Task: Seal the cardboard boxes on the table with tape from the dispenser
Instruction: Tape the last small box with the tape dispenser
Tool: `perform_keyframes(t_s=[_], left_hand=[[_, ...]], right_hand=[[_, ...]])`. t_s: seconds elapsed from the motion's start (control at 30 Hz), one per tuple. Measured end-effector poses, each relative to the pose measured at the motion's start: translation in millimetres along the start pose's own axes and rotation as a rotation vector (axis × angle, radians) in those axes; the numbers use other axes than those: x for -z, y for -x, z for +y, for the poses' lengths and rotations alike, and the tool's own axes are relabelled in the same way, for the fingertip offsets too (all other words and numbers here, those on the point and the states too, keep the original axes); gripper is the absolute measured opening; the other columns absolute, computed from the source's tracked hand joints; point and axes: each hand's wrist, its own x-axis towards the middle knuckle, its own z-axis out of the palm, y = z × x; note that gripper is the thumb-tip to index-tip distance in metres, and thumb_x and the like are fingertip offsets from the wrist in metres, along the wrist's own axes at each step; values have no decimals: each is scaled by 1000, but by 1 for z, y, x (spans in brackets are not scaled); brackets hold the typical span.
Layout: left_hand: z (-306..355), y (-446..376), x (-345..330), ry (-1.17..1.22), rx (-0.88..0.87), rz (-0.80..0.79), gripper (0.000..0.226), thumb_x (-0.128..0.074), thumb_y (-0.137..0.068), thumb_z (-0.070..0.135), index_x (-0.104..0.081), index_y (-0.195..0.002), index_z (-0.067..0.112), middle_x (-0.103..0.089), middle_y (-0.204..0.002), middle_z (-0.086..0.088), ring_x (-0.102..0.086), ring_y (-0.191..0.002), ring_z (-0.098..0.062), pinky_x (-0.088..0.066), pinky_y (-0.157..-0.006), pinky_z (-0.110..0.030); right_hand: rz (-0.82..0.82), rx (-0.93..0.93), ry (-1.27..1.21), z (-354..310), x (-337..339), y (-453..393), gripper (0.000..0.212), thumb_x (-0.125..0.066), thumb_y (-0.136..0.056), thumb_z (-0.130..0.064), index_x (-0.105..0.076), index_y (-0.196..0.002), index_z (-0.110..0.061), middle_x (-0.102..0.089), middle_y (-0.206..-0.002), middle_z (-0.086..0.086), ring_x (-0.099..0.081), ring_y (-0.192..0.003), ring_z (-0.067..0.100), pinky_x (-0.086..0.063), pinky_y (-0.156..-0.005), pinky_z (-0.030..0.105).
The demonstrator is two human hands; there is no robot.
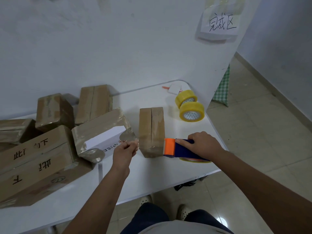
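Note:
A small cardboard box stands on the white table, its centre seam facing up. My right hand grips a blue tape dispenser, whose orange toothed end touches the box's right side. My left hand pinches the free end of clear tape at the box's left side. The tape stretches across the near face of the box between both hands.
Several taped cardboard boxes are piled on the left half of the table. Two yellow tape rolls lie at the back right, behind them a white pad. The table's right edge drops to a tiled floor.

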Motion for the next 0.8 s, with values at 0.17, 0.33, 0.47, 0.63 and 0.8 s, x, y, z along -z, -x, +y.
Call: perform_keyframes(t_s=[0.17, 0.33, 0.47, 0.63, 0.8], left_hand=[[0, 1, -1, 23, -41, 97, 8, -71, -89, 12, -72, -83, 8, -65, -74, -3, -59, -72, -12, -50, -71, -19], [-2, -6, 10, 28, -44, 152, 12, -71, -91, 15, -69, -81, 9, -64, -75, -5, -57, -73, -13, -51, -74, -20], [-11, -8, 7, 58, -11, 179, 10, -72, -90, 16, -72, -94, 7, -67, -82, -4, -61, -75, -10, -51, -73, -18], [-21, -13, 4, 48, 43, 171, 6, -71, -90, 15, -71, -89, 9, -68, -82, -4, -61, -79, -14, -50, -75, -21], [-30, -13, 0, 90, 83, 198, 6, -69, -91, 14, -71, -88, 9, -68, -83, -4, -61, -80, -15, -50, -78, -24]], right_hand=[[-3, -3, 60, -6, 4, -7, 74, -34, -78, -84, -66, -79, -17, -60, -68, -1, -58, -64, 13, -38, -54, 25], [-15, -4, 120, 1, 8, -10, 74, -33, -78, -85, -66, -82, -19, -60, -70, -1, -59, -66, 14, -37, -53, 26], [-27, -11, 137, 5, 6, -12, 73, -33, -79, -84, -66, -81, -19, -60, -70, 0, -59, -66, 15, -40, -55, 27], [-48, -13, 181, 6, 6, -19, 74, -32, -79, -84, -67, -81, -18, -58, -69, -1, -58, -65, 14, -42, -56, 27], [-72, 1, 231, 2, 9, -29, 73, -30, -78, -85, -58, -70, -18, -56, -68, 1, -57, -64, 15, -42, -57, 28]])
